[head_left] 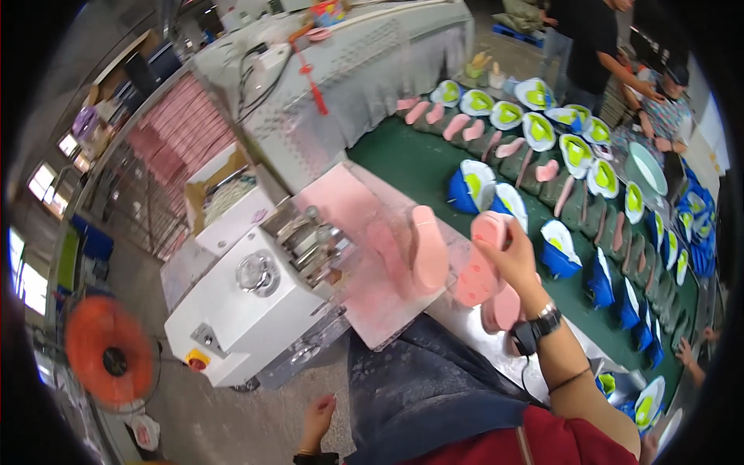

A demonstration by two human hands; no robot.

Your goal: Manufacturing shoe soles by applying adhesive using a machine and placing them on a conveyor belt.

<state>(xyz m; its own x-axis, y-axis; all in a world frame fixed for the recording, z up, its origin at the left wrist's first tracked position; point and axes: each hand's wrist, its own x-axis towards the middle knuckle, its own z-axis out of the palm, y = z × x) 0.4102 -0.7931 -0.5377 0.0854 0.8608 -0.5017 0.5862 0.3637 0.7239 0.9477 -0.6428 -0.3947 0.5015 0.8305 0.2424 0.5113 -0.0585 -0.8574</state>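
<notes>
My right hand [513,260], with a dark watch on its wrist, grips a pink shoe sole [479,263] by its upper part, thumb on the near face. Darker pink patches mark that sole. Just below it, more pink soles [508,308] lie at the edge of the metal bench. A single pink sole [428,249] rests on the pink-dusted worktable [380,325] of a white machine [240,310]. Low and to the left, my left hand [318,422] hangs over the floor with its fingers curled in and nothing visible in them.
A green conveyor belt [418,174] on the right carries blue-and-white shoe uppers [474,186] and rows of pink soles. An orange fan [108,353] stands at the left. Behind the machine are an open carton [225,182] and stacked pink sheets [174,132]. Other people work across the belt.
</notes>
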